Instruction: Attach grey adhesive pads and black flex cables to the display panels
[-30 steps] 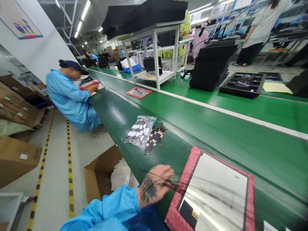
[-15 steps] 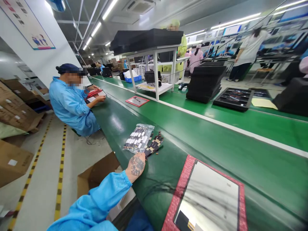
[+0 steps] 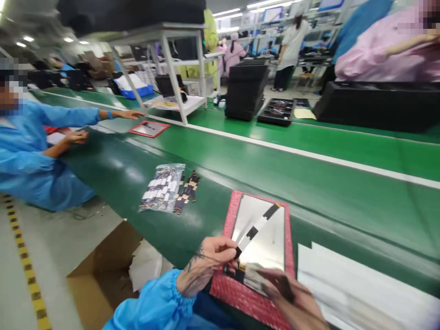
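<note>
L hand point(image 3: 216, 254) pinching one end of blk/wht strip point(image 3: 253, 231), held over silver panel point(image 3: 274, 247) w/ red padding point(image 3: 237, 298), on grn bench point(image 3: 209, 215). R hand point(image 3: 300, 300) blurred by panel's near edge, can't tell its grip. Clear bag point(image 3: 161, 189) + loose strips point(image 3: 187, 192) off to L.

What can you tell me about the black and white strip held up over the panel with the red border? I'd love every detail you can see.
The strip is narrow, thin and flat, like a ribbon cable, with alternating black and white sections and a gold-coloured tip at its far end. The left hand pinches its near end between thumb and fingers. It slants up and to the right in the picture, over the silvery panel; whether it touches that surface I cannot tell.
</note>
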{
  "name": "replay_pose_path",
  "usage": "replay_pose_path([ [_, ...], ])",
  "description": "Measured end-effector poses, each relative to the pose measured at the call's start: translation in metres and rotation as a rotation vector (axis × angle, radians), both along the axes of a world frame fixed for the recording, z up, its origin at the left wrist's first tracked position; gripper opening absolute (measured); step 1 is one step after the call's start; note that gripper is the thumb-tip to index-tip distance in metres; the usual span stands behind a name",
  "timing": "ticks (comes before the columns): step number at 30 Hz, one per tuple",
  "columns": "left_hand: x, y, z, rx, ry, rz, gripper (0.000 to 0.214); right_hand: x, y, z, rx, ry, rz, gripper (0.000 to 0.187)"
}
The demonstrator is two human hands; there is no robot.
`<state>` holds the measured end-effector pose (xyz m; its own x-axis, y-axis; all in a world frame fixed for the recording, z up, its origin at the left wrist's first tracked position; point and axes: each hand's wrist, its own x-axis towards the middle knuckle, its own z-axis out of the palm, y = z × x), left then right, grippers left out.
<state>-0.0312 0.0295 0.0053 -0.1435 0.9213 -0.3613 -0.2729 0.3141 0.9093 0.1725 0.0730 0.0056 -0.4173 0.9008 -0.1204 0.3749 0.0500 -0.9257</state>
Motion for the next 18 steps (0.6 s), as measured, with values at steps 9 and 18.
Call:
replay_pose_path([
  [9,0.015,0.002,0.005,-0.010,-0.029,-0.127,0.049,-0.015,0.025,0.020,-0.471,0.239,-0.018,0.043],
  [18,0.006,-0.019,-0.011,0.413,0.511,-0.104,0.020,-0.018,0.031,0.011,-0.562,0.170,0.010,0.046],
])
